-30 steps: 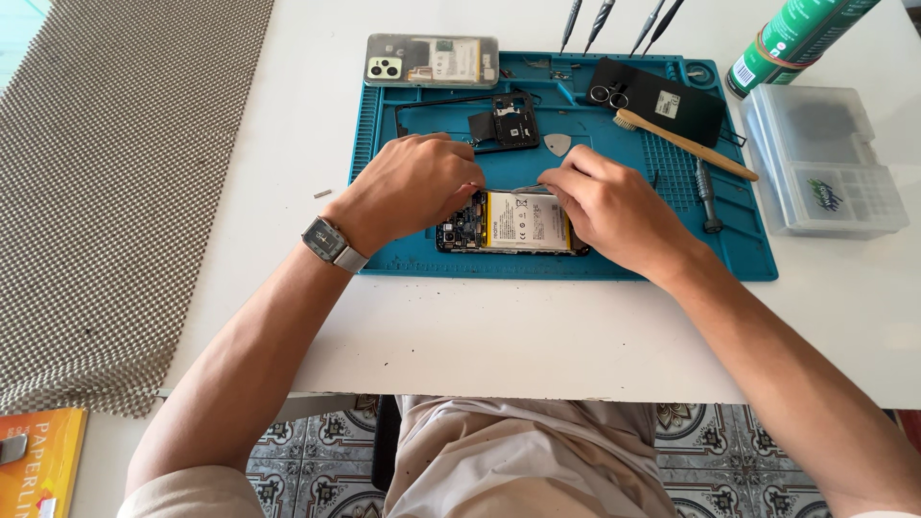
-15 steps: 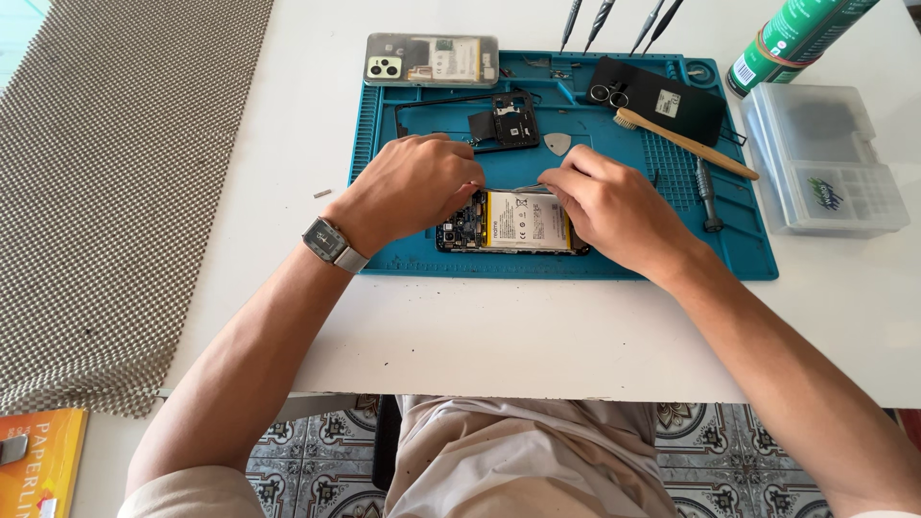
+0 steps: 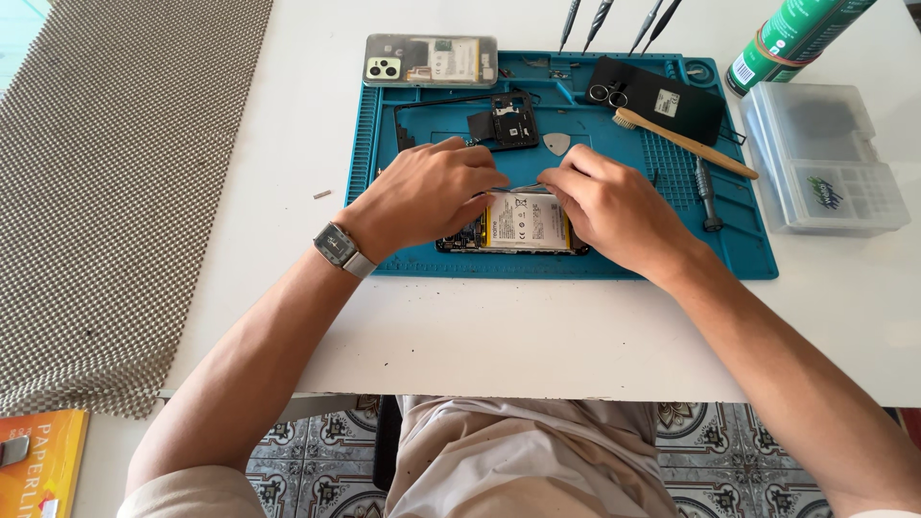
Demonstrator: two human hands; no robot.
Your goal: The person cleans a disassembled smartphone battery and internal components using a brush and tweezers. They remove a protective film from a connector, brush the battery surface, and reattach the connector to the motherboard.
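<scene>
An opened phone (image 3: 513, 225) lay flat on a blue work mat (image 3: 403, 259), back cover off, with its yellow-white battery facing up and dark circuit parts showing at the left end. It sat near the mat's front edge, long side running left to right. A thin metal tool (image 3: 523, 188), probably tweezers, lay level across the phone's far edge, mostly hidden.

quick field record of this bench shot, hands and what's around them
surface: blue work mat on white table
left hand: on opened phone, wristwatch on wrist
right hand: on same phone, thin metal tool between the hands
behind: second phone, wooden brush, screwdriver
right: clear plastic box, green can
</scene>
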